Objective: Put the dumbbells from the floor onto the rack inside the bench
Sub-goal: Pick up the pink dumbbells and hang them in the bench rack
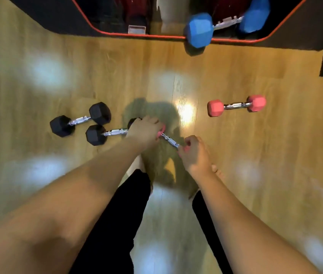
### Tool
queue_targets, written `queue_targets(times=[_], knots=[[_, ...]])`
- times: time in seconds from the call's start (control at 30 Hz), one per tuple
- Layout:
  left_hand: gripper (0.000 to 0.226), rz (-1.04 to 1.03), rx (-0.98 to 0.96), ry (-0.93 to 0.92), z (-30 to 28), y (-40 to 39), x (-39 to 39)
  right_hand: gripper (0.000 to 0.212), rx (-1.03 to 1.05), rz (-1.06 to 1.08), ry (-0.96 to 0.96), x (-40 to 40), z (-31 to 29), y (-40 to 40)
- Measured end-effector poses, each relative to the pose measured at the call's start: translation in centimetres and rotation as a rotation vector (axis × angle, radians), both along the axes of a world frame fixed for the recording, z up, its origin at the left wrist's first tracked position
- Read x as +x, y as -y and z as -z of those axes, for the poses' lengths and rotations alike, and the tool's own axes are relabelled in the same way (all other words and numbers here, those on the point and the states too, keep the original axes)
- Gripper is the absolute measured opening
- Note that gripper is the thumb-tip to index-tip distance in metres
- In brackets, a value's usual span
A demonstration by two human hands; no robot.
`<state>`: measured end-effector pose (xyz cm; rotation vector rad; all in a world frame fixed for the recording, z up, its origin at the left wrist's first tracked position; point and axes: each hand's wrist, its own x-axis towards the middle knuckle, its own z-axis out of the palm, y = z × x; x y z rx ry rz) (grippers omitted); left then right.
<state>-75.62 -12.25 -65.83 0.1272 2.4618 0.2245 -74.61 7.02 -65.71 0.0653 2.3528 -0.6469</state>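
fingers (152, 123) of both hands curl over the pink dumbbell's (169, 141) ends.

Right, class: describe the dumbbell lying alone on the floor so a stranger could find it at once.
Start at the wooden floor below the black bench with red trim. To the right of the person's hands lies a red dumbbell, apart from everything. Unlike the two black dumbbells on the left, it is red, smaller and untouched.

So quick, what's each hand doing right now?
Left hand: closed over one end of the small pink hex dumbbell with chrome handle.
Right hand: closed over its other end.
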Motion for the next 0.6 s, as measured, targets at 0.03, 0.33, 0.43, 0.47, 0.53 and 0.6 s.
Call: queue_targets(times=[0.03,0.33,0.43,0.47,0.53,0.6], knots=[[0.032,0.034,-0.007,0.028,2.8,-0.1,0.1,0.021,0.053,-0.023,0.002,0.2,2.7,0.1],[0.051,0.186,-0.095,0.098,18.3,-0.4,-0.3,0.056,0.309,-0.214,0.184,2.0,17.7,-0.3],[0.061,0.254,-0.138,0.113,20.0,-0.3,-1.0,0.059,0.395,-0.29,0.176,3.0,19.7,-0.6],[0.056,0.237,-0.131,0.123,20.2,-0.3,-1.3,0.059,0.416,-0.283,0.18,3.0,20.2,-0.6],[0.047,0.17,-0.088,0.188,20.7,-0.1,-1.9,0.057,0.425,-0.226,0.225,2.6,21.1,-0.8],[0.048,0.13,-0.046,0.231,21.2,0.4,-2.2,0.05,0.376,-0.224,0.237,2.3,21.6,-1.2]])
